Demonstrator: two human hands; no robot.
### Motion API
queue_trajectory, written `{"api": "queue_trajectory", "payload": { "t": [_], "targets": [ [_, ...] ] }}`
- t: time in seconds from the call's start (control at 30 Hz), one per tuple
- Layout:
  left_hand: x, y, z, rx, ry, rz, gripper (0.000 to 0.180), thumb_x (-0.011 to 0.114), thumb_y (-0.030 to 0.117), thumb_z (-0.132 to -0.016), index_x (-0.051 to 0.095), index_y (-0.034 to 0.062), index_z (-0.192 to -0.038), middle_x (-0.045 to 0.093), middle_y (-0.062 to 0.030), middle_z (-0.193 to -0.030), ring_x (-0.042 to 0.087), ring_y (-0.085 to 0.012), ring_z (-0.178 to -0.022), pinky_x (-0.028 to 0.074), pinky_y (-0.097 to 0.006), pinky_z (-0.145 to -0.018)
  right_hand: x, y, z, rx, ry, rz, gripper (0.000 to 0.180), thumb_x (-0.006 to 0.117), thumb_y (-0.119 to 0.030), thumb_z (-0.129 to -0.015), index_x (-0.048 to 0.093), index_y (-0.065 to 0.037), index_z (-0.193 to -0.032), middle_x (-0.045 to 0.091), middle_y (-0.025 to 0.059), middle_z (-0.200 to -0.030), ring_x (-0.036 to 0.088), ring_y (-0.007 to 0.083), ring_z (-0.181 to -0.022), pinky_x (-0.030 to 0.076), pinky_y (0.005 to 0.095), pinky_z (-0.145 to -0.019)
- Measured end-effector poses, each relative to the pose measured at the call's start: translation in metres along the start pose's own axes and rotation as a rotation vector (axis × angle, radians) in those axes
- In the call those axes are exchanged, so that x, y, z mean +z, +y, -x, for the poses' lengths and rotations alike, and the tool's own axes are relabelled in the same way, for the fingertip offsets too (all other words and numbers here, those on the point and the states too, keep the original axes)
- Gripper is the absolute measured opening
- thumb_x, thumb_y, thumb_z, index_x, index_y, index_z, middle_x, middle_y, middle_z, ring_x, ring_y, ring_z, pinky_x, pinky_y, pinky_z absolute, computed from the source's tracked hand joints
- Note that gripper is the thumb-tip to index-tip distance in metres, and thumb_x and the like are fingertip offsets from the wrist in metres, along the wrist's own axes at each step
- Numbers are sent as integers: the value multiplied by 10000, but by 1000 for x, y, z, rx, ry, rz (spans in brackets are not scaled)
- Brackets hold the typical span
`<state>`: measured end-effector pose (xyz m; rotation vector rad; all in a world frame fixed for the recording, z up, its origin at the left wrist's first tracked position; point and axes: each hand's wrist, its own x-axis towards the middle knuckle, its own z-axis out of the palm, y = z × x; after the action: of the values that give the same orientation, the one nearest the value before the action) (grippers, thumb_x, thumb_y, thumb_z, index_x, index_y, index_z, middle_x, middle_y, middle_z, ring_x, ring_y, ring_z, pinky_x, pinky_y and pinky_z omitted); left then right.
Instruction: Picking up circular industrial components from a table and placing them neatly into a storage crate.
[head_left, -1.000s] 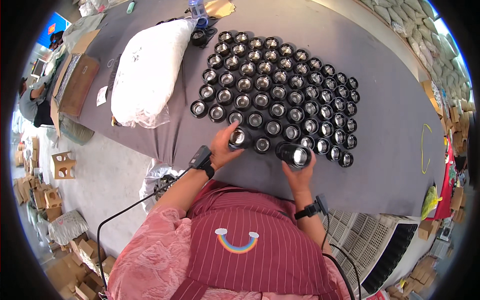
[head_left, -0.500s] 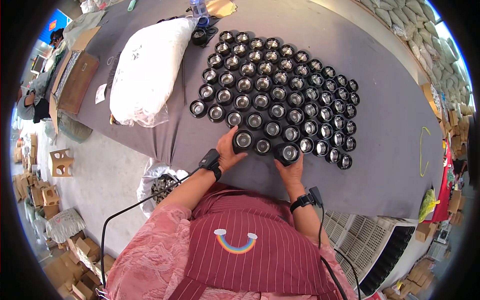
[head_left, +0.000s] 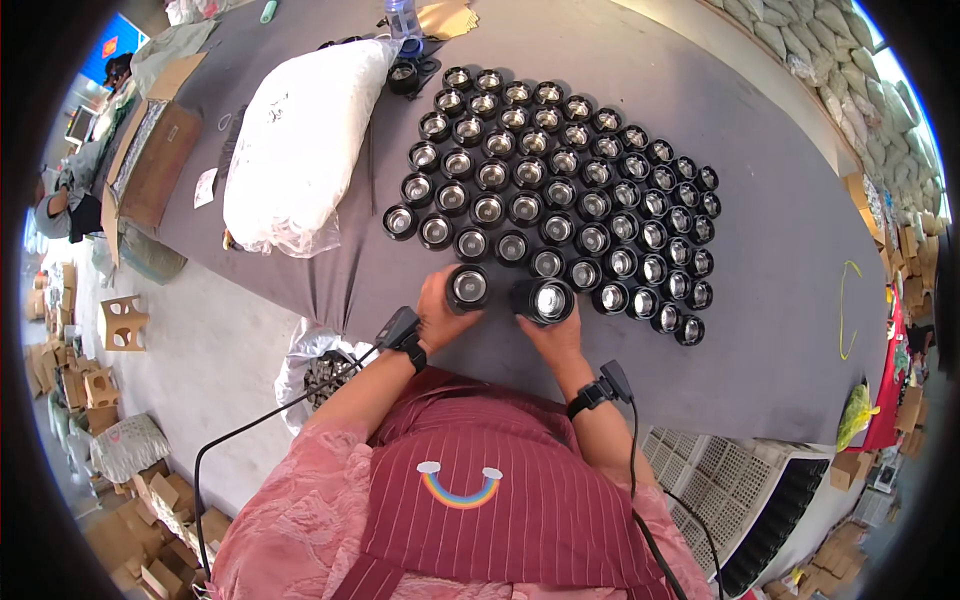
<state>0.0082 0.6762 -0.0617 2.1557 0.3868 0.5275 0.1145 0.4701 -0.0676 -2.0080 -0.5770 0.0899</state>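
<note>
Several black round lamp heads with shiny reflectors (head_left: 560, 170) stand in rows on a grey table (head_left: 760, 330). My left hand (head_left: 440, 315) grips one black lamp head (head_left: 467, 288) at the near edge of the rows. My right hand (head_left: 550, 330) holds another black lamp head (head_left: 545, 300) right beside it, the two almost touching. Both wrists carry black strapped devices with cables running down past my striped apron.
A large white filled bag (head_left: 300, 150) lies on the table's left part. A brown cardboard box (head_left: 150, 165) sits at the far left, near another person (head_left: 65, 195). A bag of parts (head_left: 325, 370) hangs below the table edge. Cardboard pieces litter the floor.
My hands have drawn together toward the near edge of the rows, each bringing its lamp head; the right one moved left, closer to the left one.
</note>
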Motion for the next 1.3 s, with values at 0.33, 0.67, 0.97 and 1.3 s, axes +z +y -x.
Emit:
{"api": "queue_trajectory", "payload": {
  "t": [0.33, 0.67, 0.97, 1.3],
  "targets": [
    [-17, 93, -47, 188, -154, 205, 804, 870, 116, -626, 457, 28, -1310, 575, -141, -1215, 572, -259, -1147, 447, -380, -1000, 18, 6, 0, -95, 44, 72, 777, 867, -142, -573, 466, -42, -1231, 564, 153, -1157, 538, 376, -1091, 459, 456, -923],
    [30, 93, -43, 10, -445, 288, 877, 848, 150, -673, 377, 30, -1403, 537, -193, -1316, 518, -315, -1252, 393, -397, -1072, -2, 11, -3, 52, 13, 36, 759, 858, -144, -589, 507, -76, -1259, 593, 180, -1177, 541, 391, -1077, 455, 476, -914],
    [73, 77, -12, -74, -641, 530, 686, 807, 13, -713, 466, -7, -1308, 556, -120, -1266, 568, -249, -1163, 471, -378, -987, -13, 34, 47, 36, 194, -38, 833, 845, -188, -617, 444, -65, -1337, 547, 178, -1241, 513, 392, -1146, 436, 466, -969],
    [198, 295, 21, 40, -1173, 614, 773, 832, 50, -699, 395, -2, -1334, 534, -125, -1262, 560, -224, -1167, 503, -360, -960, -201, 67, 152, 235, 589, -152, 819, 833, -144, -618, 458, -80, -1343, 564, 173, -1286, 524, 405, -1167, 401, 473, -990]
  ]
}}
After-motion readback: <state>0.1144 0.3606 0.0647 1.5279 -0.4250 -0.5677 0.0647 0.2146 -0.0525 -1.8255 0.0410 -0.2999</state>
